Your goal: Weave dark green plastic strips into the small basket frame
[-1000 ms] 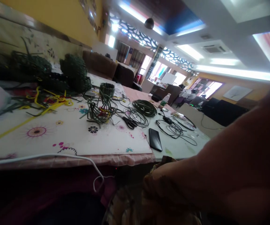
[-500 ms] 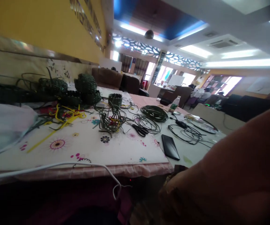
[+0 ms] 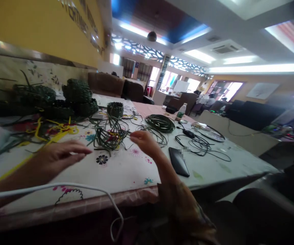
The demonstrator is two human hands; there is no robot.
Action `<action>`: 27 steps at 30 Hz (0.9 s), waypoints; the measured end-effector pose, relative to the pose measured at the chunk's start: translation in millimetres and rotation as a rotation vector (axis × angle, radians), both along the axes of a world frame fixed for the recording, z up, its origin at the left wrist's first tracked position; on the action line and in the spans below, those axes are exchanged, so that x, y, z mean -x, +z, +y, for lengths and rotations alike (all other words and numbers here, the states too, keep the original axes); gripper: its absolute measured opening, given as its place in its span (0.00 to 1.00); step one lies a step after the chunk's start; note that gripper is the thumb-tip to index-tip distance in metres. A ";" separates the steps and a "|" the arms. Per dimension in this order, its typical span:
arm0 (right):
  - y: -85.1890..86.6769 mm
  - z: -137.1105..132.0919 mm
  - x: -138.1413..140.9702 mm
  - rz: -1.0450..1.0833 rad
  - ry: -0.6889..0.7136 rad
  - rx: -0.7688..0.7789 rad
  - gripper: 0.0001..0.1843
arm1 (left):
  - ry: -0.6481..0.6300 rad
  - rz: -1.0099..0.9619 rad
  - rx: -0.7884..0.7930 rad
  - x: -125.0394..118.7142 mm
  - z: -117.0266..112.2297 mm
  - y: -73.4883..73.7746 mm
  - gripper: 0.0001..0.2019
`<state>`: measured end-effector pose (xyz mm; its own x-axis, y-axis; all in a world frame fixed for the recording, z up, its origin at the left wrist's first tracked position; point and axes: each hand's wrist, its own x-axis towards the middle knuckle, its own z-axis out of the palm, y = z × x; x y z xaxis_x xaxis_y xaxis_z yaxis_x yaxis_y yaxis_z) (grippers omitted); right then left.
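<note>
A half-woven basket of dark green strips (image 3: 109,136), with loose ends sticking out and red and yellow bits inside, lies on the flower-printed board (image 3: 126,166). My left hand (image 3: 65,154) reaches in from the left, fingers stretched and thumb apart, holding nothing and short of the basket. On the basket's right side is my right hand (image 3: 145,139), its fingers extended toward the loose strips; I cannot tell whether they touch. It covers the spot where the scissors lay. A small woven green cup (image 3: 115,109) stands behind.
Yellow strips (image 3: 62,128) and larger green woven pieces (image 3: 76,92) crowd the left. To the right lie a coil of green strip (image 3: 159,123), a black phone (image 3: 178,161), black cable (image 3: 200,145) and a bottle (image 3: 181,111). A white cord (image 3: 85,185) crosses the front edge.
Both hands have come in over the board toward the half-woven basket; before, only one blurred arm showed at the right. The view has turned slightly right, and the scissors are now covered.
</note>
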<state>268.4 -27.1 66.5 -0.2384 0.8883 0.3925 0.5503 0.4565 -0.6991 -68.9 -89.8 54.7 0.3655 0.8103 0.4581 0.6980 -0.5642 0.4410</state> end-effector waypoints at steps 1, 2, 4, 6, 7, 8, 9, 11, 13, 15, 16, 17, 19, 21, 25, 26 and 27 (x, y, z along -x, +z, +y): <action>-13.3 16.4 1.9 -0.083 -0.013 0.105 0.13 | -0.062 0.001 0.047 -14.1 13.8 -17.2 0.21; -26.1 30.9 4.4 -0.125 -0.042 0.152 0.22 | -0.110 0.004 0.082 -27.3 25.6 -34.2 0.22; -48.1 53.2 11.0 -0.110 -0.084 0.174 0.36 | -0.124 0.025 0.076 -49.4 44.3 -62.2 0.26; -64.3 68.4 18.8 -0.035 -0.023 0.238 0.41 | -0.100 0.124 -0.029 -64.3 58.9 -76.5 0.28; -70.5 74.4 22.8 0.047 0.006 0.274 0.42 | -0.075 0.170 -0.091 -68.9 65.6 -78.6 0.27; -75.6 79.9 26.6 0.118 0.027 0.322 0.42 | -0.057 0.206 -0.148 -71.5 72.3 -78.2 0.26; -79.8 85.1 30.1 0.176 0.027 0.352 0.40 | -0.036 0.226 -0.196 -72.2 79.0 -76.1 0.26; -85.3 95.0 36.7 0.240 -0.018 0.357 0.35 | -0.003 0.219 -0.260 -68.6 92.5 -70.3 0.24; -87.6 104.1 43.4 0.260 -0.082 0.316 0.25 | 0.025 0.172 -0.293 -59.7 104.7 -66.0 0.22; -87.8 111.7 51.6 0.248 -0.126 0.267 0.19 | 0.028 0.106 -0.305 -48.5 113.6 -64.7 0.19; -87.5 114.8 56.4 0.236 -0.134 0.253 0.18 | 0.027 0.067 -0.311 -43.0 116.3 -64.8 0.17; -87.4 117.5 61.6 0.223 -0.136 0.245 0.17 | 0.027 0.032 -0.317 -38.2 117.9 -65.1 0.16; -88.2 121.8 72.3 0.211 -0.134 0.239 0.15 | 0.035 -0.019 -0.338 -31.0 118.2 -64.9 0.14; -91.0 125.2 81.3 0.251 -0.136 0.236 0.12 | 0.029 -0.033 -0.359 -27.1 116.4 -62.2 0.12; -100.0 129.8 88.2 0.368 -0.152 0.245 0.09 | 0.011 -0.048 -0.447 -24.7 111.6 -50.0 0.12; -102.3 130.5 87.8 0.385 -0.159 0.245 0.10 | 0.036 -0.074 -0.490 -24.4 110.6 -47.2 0.11; -104.3 130.9 87.0 0.399 -0.168 0.244 0.10 | 0.070 -0.114 -0.529 -24.2 109.9 -45.1 0.11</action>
